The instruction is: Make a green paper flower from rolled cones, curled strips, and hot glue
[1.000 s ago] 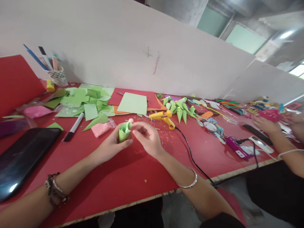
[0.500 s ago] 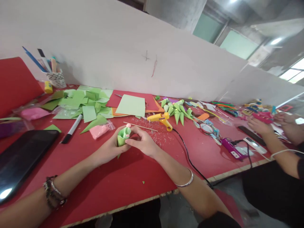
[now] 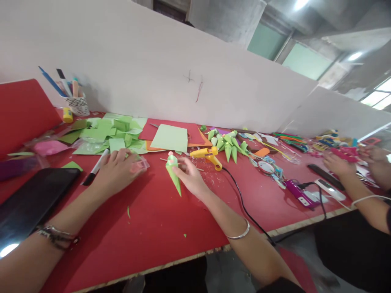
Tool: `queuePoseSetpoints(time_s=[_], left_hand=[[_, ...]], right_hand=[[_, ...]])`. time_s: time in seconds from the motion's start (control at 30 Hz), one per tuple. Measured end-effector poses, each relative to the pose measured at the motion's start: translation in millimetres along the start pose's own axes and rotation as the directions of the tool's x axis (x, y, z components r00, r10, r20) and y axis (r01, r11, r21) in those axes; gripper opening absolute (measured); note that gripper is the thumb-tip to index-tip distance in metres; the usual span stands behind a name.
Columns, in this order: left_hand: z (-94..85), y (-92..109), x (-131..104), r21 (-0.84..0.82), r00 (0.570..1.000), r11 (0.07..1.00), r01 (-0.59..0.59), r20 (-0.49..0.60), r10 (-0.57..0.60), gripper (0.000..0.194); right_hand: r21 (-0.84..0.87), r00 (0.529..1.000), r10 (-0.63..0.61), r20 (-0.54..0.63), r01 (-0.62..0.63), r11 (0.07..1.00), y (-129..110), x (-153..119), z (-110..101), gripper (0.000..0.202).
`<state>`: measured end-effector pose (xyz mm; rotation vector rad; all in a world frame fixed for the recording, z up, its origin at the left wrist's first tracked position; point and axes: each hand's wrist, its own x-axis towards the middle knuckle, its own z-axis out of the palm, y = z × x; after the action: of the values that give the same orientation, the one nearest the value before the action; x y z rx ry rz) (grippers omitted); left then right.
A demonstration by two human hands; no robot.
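Note:
My right hand (image 3: 193, 175) grips a light green paper cone (image 3: 173, 176) between thumb and fingers. The cone's point hangs down toward the table, and small pink balls (image 3: 171, 154) sit at its wide top. My left hand (image 3: 114, 173) rests palm down on the table to the left, its fingers apart and curled over the paper pieces there. Its fingertips are partly hidden. Beside it lie a marker (image 3: 96, 167) with a black cap and a clear packet of pink clay-like material (image 3: 139, 166), partly covered by the hand.
A yellow glue gun (image 3: 206, 154) lies right of the cone, its black cord crossing the table edge. Behind are green paper pieces (image 3: 104, 130) and several finished green cones (image 3: 229, 146). A black phone-like slab (image 3: 36, 199) lies left. A co-worker's hands (image 3: 339, 165) hold something pink at right.
My left hand has let go of the green cone and moved left to the paper and packet. My right hand keeps the cone, now turned more upright with its tip showing.

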<state>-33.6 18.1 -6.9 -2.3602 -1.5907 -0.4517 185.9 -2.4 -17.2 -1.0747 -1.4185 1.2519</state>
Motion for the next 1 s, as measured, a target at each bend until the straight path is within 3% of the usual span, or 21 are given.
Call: queuePoseSetpoints(time_s=[0.1, 0.2, 0.33, 0.43, 0.53, 0.6, 0.77, 1.0], left_hand=[[12.3, -5.1, -3.6, 0.084, 0.998, 0.996, -0.008, 0.068, 0.002, 0.037], [16.2, -3.7, -3.5, 0.089, 0.997, 0.996, -0.008, 0.083, 0.000, 0.033], [8.5, 6.8, 0.1, -0.073, 1.000, 0.997, -0.021, 0.021, 0.023, 0.024], [1.2, 19.1, -0.9, -0.185, 0.998, 0.982, 0.043, 0.048, -0.035, 0.030], [-3.0, 30.2, -5.2, -0.265, 0.997, 0.964, 0.018, 0.072, 0.001, 0.030], [-4.1, 34.4, -7.6, -0.283, 0.996, 0.958, -0.045, 0.056, 0.063, 0.028], [-4.7, 34.9, -9.1, -0.306, 0.988, 0.942, -0.137, 0.021, 0.150, 0.030], [-5.0, 35.3, -10.3, -0.277, 0.973, 0.940, -0.200, 0.058, 0.224, 0.027]], right_hand=[[-0.281, 0.992, -0.128, 0.009, 0.125, 0.952, -1.9, -5.2, 1.0, 0.032], [-0.422, 0.985, -0.174, 0.019, 0.165, 0.891, -3.0, -8.1, 1.4, 0.036], [-0.363, 0.992, -0.113, 0.055, 0.126, 0.923, 3.8, -6.2, 2.1, 0.041], [-0.343, 0.991, -0.112, 0.079, 0.132, 0.930, 7.2, -4.8, 3.5, 0.036], [-0.382, 0.967, -0.248, 0.065, 0.254, 0.889, 1.3, -7.4, 5.1, 0.024], [-0.393, 0.927, -0.369, 0.073, 0.366, 0.843, -6.0, -10.7, 5.9, 0.015], [-0.449, 0.831, -0.515, 0.212, 0.550, 0.704, -16.5, -16.5, 7.0, 0.014], [-0.476, 0.862, -0.464, 0.206, 0.502, 0.722, -12.7, -16.5, 8.0, 0.021]])
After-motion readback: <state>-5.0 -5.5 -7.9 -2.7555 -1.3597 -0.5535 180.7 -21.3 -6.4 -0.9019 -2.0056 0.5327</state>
